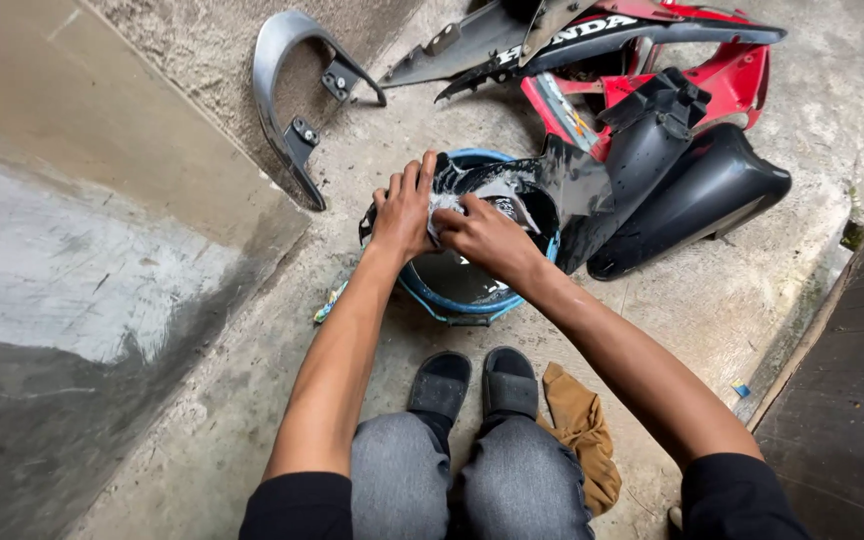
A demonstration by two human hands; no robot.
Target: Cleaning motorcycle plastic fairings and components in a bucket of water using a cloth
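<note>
The right hand was closed down over a pale, soapy wad that could have been a sponge or a cloth, fingers curled tight and pressing it onto a glossy black plastic panel. Just at its nine o'clock the left hand lay spread wide, palm down, fingers pointing to twelve, bracing the near end of the same panel; whether it pinched the edge could not be told. The two hands were touching, or nearly so, over a blue basin with dark water in it. The panel ran its long axis from the hands out toward two o'clock, rising off the basin's rim, so the uncleaned stretch lay away from the right hand on that line, and the right hand was the nearer one to it. Beyond, at one o'clock, a heap of red and black fairing pieces lay on the concrete floor, with a black curved cover beside the basin. At eleven o'clock a grey grab rail leaned at the foot of the wall. Back at six o'clock, two black sandals and a crumpled brown rag sat by the person's knees.
</note>
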